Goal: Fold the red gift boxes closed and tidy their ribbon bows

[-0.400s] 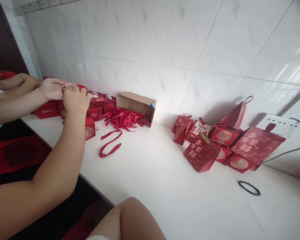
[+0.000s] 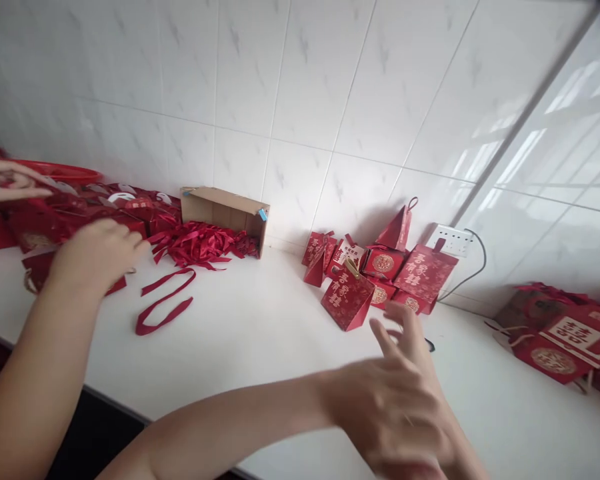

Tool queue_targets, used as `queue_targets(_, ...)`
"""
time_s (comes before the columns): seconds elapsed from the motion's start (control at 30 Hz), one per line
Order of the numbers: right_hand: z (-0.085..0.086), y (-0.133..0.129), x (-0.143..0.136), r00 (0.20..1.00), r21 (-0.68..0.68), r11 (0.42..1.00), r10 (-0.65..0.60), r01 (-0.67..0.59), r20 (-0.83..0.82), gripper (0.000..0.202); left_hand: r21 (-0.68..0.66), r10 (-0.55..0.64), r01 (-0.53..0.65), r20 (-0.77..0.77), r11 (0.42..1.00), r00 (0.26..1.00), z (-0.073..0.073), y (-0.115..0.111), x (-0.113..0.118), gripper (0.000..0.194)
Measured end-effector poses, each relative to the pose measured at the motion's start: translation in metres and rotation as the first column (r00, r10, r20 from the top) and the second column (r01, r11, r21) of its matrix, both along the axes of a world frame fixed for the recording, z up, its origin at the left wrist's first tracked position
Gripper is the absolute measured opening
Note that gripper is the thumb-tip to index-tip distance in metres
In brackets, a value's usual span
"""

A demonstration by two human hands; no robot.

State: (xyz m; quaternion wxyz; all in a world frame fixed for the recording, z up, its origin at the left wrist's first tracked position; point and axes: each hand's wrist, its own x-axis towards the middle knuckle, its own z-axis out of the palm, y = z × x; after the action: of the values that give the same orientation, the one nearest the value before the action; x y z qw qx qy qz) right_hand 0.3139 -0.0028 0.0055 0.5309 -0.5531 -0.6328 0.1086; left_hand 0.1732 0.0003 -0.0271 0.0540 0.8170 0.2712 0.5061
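Reaching out, right hand (image 2: 405, 400) has fingers spread, holding nothing, above bare white counter (image 2: 260, 333) just short of the red gift box (image 2: 347, 298). Box is tent-shaped with gold characters, upright. Left hand (image 2: 93, 257) rests loosely curled on red boxes left of cardboard box (image 2: 225, 210).

Bright daylight glares off the wall tiles (image 2: 545, 133); both hands motion-blurred.

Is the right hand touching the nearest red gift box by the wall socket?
Apart. In the head view the right hand, fingers spread, hovers with white counter showing between it and the red gift box.
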Motion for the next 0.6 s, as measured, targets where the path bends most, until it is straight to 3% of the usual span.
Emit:
queue_targets(0.07, 0.008, 0.043, 0.005, 0.996, 0.023, 0.996, -0.088, 0.088, -0.001, 0.063, 0.070, -0.129, 0.132, -0.047, 0.989, 0.991, 0.001, 0.001, 0.000, 0.044)
queue_targets(0.1, 0.009, 0.060, 0.005, 0.998, -0.007, 0.998, -0.069, 0.070, 0.006, 0.064, 0.097, -0.177, 0.182, -0.057, 0.979, 0.983, 0.001, 0.003, -0.005, 0.042)
queue_targets(0.2, 0.006, 0.087, 0.004, 0.997, -0.098, 0.994, 0.057, -0.052, 0.046, 0.048, 0.084, -0.216, 0.214, 0.014, 0.973, 0.976, 0.000, 0.009, -0.024, 0.032)
queue_targets(0.27, 0.002, 0.085, 0.002, 0.988, -0.123, 0.984, 0.139, -0.129, 0.069, 0.038, 0.004, -0.122, 0.123, 0.154, 0.992, 0.981, -0.001, 0.017, -0.034, 0.026)
queue_targets(0.33, -0.003, 0.070, 0.000, 0.973, -0.134, 0.968, 0.223, -0.213, 0.066, 0.034, -0.096, 0.053, -0.023, 0.314, 0.995, 0.948, -0.001, 0.026, -0.038, 0.020)
queue_targets(0.43, -0.011, 0.043, -0.004, 0.939, -0.110, 0.933, 0.343, -0.344, -0.025, 0.033, -0.268, 0.266, -0.159, 0.431, 0.950, 0.862, 0.000, 0.039, -0.039, 0.035)
queue_targets(0.5, -0.017, 0.029, -0.007, 0.925, -0.061, 0.924, 0.373, -0.378, -0.074, 0.033, -0.361, 0.252, -0.088, 0.438, 0.929, 0.863, 0.002, 0.043, -0.039, 0.036)
queue_targets(0.6, -0.020, 0.016, -0.009, 0.929, -0.018, 0.930, 0.366, -0.367, -0.054, 0.031, -0.449, 0.147, 0.066, 0.425, 0.891, 0.893, 0.010, 0.040, -0.038, 0.015)
